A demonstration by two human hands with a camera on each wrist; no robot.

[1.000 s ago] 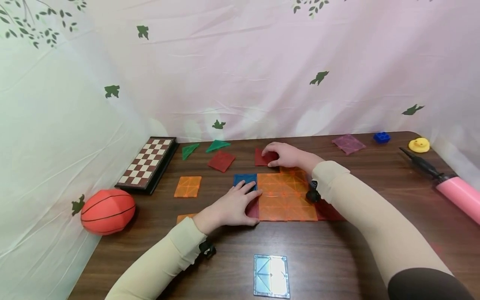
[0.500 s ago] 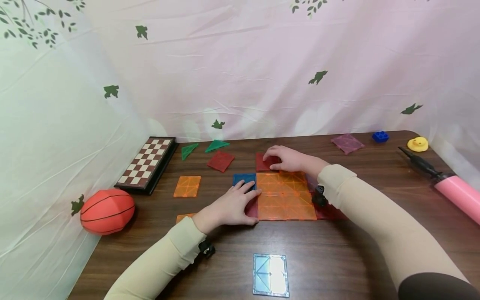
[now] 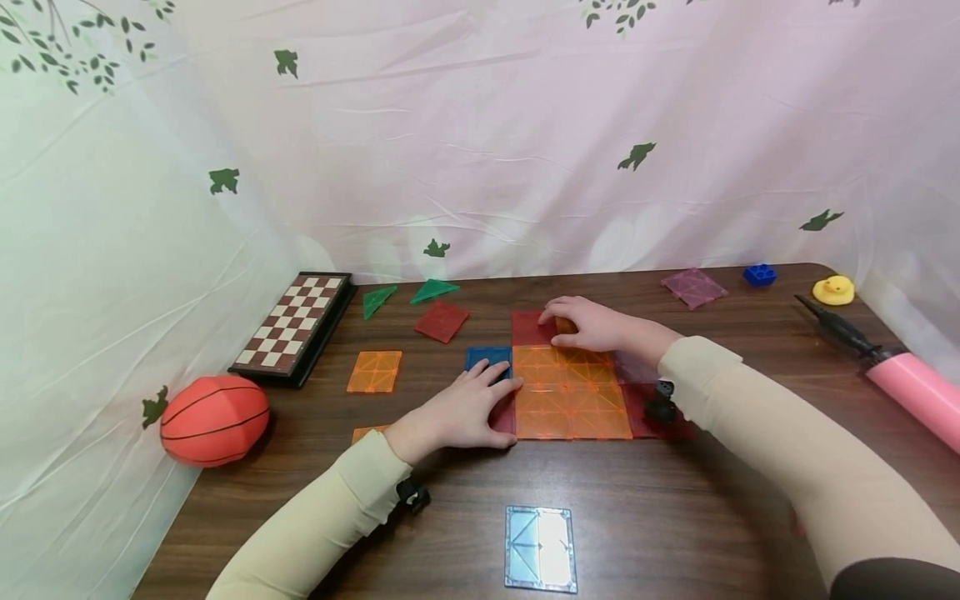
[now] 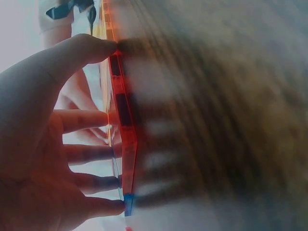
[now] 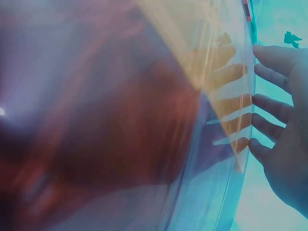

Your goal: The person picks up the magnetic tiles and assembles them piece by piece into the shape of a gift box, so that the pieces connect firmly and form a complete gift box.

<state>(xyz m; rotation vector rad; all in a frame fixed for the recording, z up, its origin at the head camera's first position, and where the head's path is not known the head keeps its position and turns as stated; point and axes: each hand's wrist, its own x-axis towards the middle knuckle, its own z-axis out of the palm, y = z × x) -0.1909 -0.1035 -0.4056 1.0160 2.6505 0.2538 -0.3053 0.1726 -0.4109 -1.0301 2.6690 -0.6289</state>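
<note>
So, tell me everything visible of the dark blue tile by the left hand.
The dark blue tile is flat and straight-edged, like tinted plastic. It lies level on the brown wood-look table, its right edge seemingly against the orange tiles. The left hand rests over its near side, hiding its full outline.

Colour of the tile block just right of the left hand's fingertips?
The tile block is see-through orange; the head view shows it best.
</note>
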